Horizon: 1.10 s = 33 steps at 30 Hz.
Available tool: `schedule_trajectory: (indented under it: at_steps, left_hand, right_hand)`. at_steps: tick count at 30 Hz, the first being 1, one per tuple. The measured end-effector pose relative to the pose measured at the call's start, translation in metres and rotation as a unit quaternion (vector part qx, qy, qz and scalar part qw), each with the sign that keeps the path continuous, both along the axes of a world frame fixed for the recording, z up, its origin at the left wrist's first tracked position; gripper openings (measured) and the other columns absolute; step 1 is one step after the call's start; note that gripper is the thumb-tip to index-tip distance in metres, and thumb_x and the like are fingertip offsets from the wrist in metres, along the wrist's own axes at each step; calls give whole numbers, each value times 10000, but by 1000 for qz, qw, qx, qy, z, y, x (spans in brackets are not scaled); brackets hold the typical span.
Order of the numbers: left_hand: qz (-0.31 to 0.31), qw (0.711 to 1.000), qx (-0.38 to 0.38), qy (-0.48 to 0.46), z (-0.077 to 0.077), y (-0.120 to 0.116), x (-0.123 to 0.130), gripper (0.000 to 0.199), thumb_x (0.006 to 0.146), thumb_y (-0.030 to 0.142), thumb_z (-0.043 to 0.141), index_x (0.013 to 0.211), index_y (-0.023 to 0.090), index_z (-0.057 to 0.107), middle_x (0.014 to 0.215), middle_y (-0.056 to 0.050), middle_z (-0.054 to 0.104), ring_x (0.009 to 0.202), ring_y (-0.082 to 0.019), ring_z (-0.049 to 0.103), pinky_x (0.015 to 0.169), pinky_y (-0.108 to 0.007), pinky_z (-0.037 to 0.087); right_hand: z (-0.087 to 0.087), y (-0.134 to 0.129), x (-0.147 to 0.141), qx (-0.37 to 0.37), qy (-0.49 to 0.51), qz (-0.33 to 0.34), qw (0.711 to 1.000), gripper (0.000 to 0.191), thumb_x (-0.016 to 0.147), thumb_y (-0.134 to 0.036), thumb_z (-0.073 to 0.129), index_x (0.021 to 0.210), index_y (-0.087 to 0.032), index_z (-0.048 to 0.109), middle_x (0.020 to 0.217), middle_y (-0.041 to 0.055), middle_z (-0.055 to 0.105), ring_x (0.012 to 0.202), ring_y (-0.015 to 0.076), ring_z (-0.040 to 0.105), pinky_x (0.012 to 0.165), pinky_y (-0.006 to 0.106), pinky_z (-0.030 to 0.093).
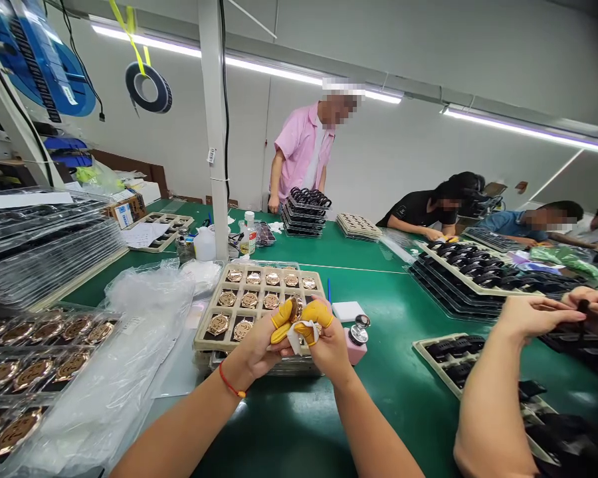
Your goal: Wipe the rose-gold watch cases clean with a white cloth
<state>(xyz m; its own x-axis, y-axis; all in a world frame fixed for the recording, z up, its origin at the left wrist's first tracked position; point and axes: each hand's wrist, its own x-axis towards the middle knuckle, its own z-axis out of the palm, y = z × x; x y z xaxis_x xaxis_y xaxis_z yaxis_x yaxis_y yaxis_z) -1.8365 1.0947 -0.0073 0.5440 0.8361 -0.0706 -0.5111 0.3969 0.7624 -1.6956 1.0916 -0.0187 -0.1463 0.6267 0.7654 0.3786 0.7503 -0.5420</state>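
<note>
My left hand (262,342), wearing yellow finger covers and a red string bracelet (229,384), is closed on a gold-rimmed watch case (296,307) seen nearly edge-on. Close against it, my right hand (329,345), also in yellow finger covers, pinches a crumpled white wipe (298,340) near the case. Both hands are above the front edge of a cream tray (202,340) with rows of gold watch cases (250,299) in its compartments. Just right of my hands stands a pink bottle with a metal pump top (359,330), beside a white block (347,311).
More watch cases in clear trays (50,342) and plastic bags (149,318) lie at left. A white post (213,133) rises behind the tray. At right, a co-worker's arm (493,392) reaches over a tray of black straps (453,348). Stacked trays (443,282) stand beyond.
</note>
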Motion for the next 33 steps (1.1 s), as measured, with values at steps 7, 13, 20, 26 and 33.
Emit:
schedule_trajectory:
  at_steps: [7,13,20,26,33]
  left_hand:
    - [-17,998,-39,-37,1,-6,-1,293,830,399,656,796,135,533,539,108,298,383,15,122,420,-101,284]
    - [75,997,14,13,-4,0,1,409,728,498,713,757,155,492,582,89,336,418,-7,244,417,-122,279]
    - [213,954,146,152,-13,23,-5,377,659,412,780,880,154,618,743,10,603,584,-98,513,487,-179,386]
    - [196,856,351,327,-8,12,-15,366,846,372,589,1158,180,602,900,-45,678,685,-155,596,609,-243,460]
    - [43,872,405,272,5,14,-27,542,776,436,679,1238,178,564,1049,-79,640,763,-160,560,677,-257,471]
  right_hand:
    - [-2,10,9,96,-72,-73,990,189,775,-109,568,810,-289,614,714,-26,629,722,181,554,979,485,338]
    - [0,12,9,-100,71,-28,992,91,758,-211,659,824,-267,688,867,34,684,915,239,585,944,450,383]
    - [6,9,19,-193,157,27,968,154,867,-360,578,898,-226,648,902,40,685,839,195,634,755,322,494]
    - [7,8,-1,-288,193,71,935,320,692,-356,769,955,-237,632,935,28,653,866,187,601,796,308,486]
    - [9,3,-3,-367,212,167,890,345,757,-498,675,649,-176,611,594,-19,570,527,107,491,500,219,409]
